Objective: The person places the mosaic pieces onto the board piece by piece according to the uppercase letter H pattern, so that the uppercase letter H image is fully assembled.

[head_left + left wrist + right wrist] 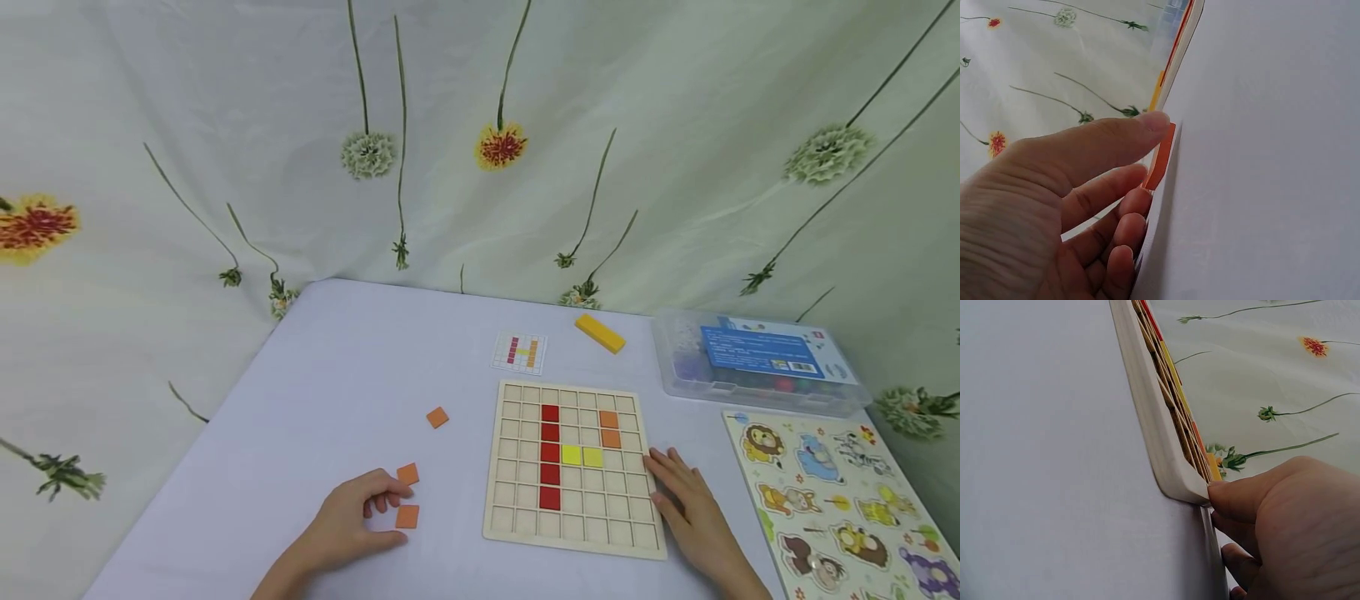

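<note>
My left hand (352, 517) is low over the table, thumb and fingers spread around an orange square tile (407, 517). In the head view small gaps show between tile and fingertips; in the left wrist view the thumb overlaps an orange tile (1163, 156). Another orange tile (408, 473) lies by the fingertips, and a third orange tile (437, 417) lies farther off. My right hand (693, 512) rests with extended fingers at the right edge of a wooden grid board (517, 523). On the board are a column of red tiles (550, 452), two yellow tiles (572, 455) and two orange tiles (610, 419).
Behind the board lie a pattern card (519, 353) with a coloured grid and a yellow-orange block (600, 333). A clear plastic case (757, 362) stands at the back right. An animal puzzle board (832, 500) lies to the right of my right hand.
</note>
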